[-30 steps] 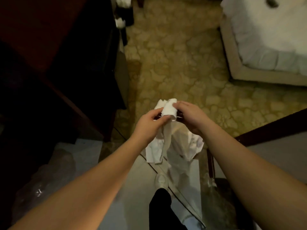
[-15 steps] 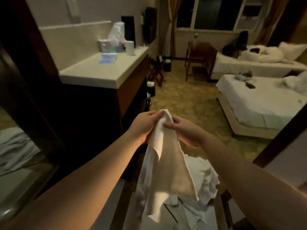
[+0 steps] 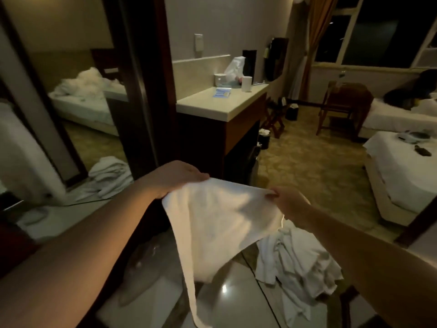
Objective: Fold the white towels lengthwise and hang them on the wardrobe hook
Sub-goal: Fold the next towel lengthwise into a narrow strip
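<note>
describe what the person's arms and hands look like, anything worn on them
Both forearms are bare as far as the frame shows: no sleeves, watch or bracelet in view. The left hand and right hand wear no gloves, and no rings are visible. The dim light hides finer detail.

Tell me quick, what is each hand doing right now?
Left hand: grips one top corner of the white towel.
Right hand: pinches the other top corner.

Single view: head-worn wide-angle camera, facing forward and down over both forearms. Close on the white towel [image 3: 220, 223] at lower centre; tabletop [image 3: 212, 106] mid-frame, beds [image 3: 402, 166] at right edge.
</note>
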A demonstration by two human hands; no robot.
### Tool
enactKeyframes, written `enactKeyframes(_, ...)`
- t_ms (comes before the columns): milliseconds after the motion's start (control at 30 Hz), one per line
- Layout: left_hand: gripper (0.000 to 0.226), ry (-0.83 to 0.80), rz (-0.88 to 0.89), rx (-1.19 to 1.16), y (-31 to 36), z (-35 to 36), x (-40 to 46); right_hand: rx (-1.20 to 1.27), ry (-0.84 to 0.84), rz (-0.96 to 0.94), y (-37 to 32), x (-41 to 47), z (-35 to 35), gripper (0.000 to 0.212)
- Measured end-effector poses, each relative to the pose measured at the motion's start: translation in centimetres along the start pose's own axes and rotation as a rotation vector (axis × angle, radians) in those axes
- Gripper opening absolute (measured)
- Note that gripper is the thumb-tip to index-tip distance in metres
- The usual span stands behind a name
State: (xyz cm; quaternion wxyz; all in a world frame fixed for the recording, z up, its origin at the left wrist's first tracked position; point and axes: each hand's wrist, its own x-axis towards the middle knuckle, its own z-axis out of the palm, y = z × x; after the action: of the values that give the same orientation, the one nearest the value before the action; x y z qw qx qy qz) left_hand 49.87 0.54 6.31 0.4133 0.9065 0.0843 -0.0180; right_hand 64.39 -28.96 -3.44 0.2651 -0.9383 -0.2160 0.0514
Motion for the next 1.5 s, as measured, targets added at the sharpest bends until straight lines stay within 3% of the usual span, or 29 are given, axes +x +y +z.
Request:
enactKeyframes(100, 0.035, -0.079, -0.067, 0.405, -2.0, 0.8, -5.8, -0.018, 0.116, -0.116, -1.2, -3.6, 0.5, 0.023)
enactKeyframes(267, 0.038, -0.121, -0.213, 0.613, -4.3, -0.7, -16.4, 0.039, 0.179, -0.269, -6.1, -8.1, 0.4, 0.026)
enactKeyframes(433, 0.031, -0.005, -0.397, 0.776, -6.5, -2.7, -26.4, 0.028, 0.207, -0.317, -11.7, -11.6, -0.1, 0.025)
enactKeyframes(533, 0.024, 0.179, -0.438, 0.589, -8.1, -5.0, -35.8, -0.008, 0.199, -0.341, -16.9, -15.9, 0.9, 0.027)
enactKeyframes(667, 0.019, 0.552, -0.415, -0.045, -11.6, -7.3, -48.7, -0.068, 0.115, -0.410, -23.9, -22.2, 3.5, 0.033)
enactKeyframes(800, 0.008, 0.635, -0.281, -0.524, -11.3, -5.9, -50.1, -0.070, 0.122, -0.301, -23.8, -23.3, 3.1, 0.025)
enactKeyframes(900, 0.022, 0.702, -0.201, -0.804, -11.0, -5.3, -52.1, -0.054, 0.127, -0.292, -24.0, -24.4, 3.6, 0.027)
enactKeyframes(967, 0.021, 0.749, -0.165, -0.855, -11.8, -5.9, -56.5, -0.062, 0.126, -0.364, -26.7, -27.7, 5.3, 0.033)
enactKeyframes(1033, 0.020, 0.807, -0.166, -0.868, -12.8, -6.5, -60.4, -0.102, 0.012, -0.391, -29.4, -30.9, 6.7, 0.034)
enactKeyframes(1133, 0.025, 0.876, -0.209, -0.848, -14.0, -6.9, -64.9, -0.175, -0.172, -0.443, -32.9, -35.6, 8.7, 0.020)
enactKeyframes(1233, 0.036, 0.930, -0.262, -0.844, -14.7, -6.7, -68.5, 0.014, -0.371, -0.474, -36.6, -40.9, 9.6, 0.020)
enactKeyframes(1333, 0.037, 0.961, -0.274, -0.852, -14.5, -5.8, -71.2, 0.168, -0.508, -0.543, -40.2, -45.8, 10.1, 0.050)
enactKeyframes(1500, 0.032, 0.988, -0.241, -0.829, -12.5, -4.5, -75.2, 0.394, -0.660, -0.655, -46.3, -52.8, 11.0, 0.047)
